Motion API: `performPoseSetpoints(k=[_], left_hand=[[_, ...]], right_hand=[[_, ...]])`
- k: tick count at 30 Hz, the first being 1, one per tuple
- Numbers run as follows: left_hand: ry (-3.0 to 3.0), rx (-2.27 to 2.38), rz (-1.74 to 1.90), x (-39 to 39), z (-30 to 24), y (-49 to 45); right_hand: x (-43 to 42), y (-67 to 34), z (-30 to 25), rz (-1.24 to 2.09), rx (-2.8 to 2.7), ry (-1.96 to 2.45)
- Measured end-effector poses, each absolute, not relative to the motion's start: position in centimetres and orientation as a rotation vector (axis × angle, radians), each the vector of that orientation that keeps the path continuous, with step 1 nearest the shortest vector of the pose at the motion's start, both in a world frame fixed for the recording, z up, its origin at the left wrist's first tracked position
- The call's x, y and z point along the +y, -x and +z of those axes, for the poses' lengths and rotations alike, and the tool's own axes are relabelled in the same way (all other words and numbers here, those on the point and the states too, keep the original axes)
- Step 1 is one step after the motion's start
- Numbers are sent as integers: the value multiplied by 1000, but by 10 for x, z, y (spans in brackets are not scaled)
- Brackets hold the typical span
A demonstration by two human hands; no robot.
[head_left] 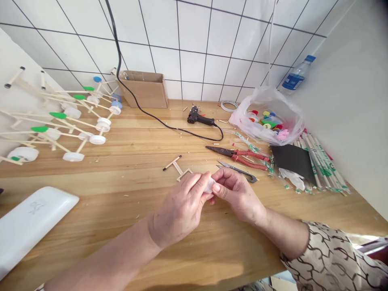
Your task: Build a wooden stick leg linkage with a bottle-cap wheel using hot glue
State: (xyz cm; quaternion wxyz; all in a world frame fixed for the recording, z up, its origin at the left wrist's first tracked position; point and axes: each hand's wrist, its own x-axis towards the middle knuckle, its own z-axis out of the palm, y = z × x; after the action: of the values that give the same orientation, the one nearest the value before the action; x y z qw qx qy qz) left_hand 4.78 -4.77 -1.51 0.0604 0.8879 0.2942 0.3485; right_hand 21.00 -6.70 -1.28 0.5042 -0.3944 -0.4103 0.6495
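Over the middle of the wooden table, my left hand [184,198] and my right hand [238,194] meet, fingertips pinched from both sides around a small whitish piece [209,186]. Fingers cover most of it, so its exact kind is unclear. Just beyond my left hand lies a small frame of thin wooden sticks [176,165], with a dark-tipped crosspiece at its far end. Behind my right hand are a pair of thread snips [239,171] and long-nose pliers [239,155] with red handles.
A black glue gun [200,117] lies with its cord near a cardboard box [144,89]. Stick assemblies with bottle-cap wheels [97,139] stand at left, above a white device [36,226]. At right are a bag of colourful caps [269,117], wrapped chopsticks [324,165] and a bottle [295,76].
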Motion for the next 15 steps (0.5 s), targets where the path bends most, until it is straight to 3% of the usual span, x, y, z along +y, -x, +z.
performPoseSetpoints(k=[15], left_hand=[[-2484,818,947,-46,-12,-49]], right_hand=[[-61,-214,-17,1651,-901,925]])
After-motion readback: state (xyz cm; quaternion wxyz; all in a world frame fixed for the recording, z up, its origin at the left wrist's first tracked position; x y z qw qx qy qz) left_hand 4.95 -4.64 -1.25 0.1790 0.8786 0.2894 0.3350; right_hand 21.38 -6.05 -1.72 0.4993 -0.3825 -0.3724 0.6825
